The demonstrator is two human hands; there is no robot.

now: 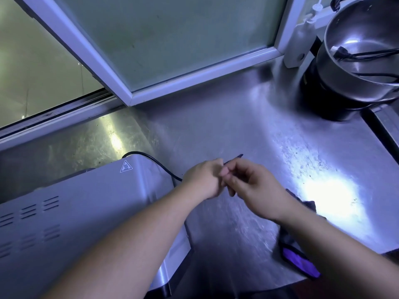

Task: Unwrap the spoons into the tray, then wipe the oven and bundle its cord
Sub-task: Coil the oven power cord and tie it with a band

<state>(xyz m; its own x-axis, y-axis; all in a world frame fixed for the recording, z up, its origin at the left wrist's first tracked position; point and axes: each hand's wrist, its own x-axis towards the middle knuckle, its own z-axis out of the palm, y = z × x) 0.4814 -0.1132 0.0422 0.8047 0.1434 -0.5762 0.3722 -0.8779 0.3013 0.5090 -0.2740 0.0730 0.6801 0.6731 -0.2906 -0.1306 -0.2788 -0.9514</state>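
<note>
The silver oven (pixel 71 214) fills the lower left, with vent slots and a hot-surface sticker on its top. Its black cord (pixel 155 162) runs from behind the oven across the steel counter into my left hand (pixel 205 180), whose curled fingers grip it. My right hand (pixel 254 186) is right beside the left and pinches a thin dark strip (pixel 235 158) that sticks out up and to the right past my fingers. How much cord is gathered inside my left hand is hidden. A dark and purple cloth (pixel 302 253) lies on the counter under my right forearm.
The steel counter (pixel 237 126) stretches ahead to a white-framed glass panel (pixel 172 50) and a window sill on the left. A steel pot (pixel 362 61) with a black cable inside sits on a black base at the far right.
</note>
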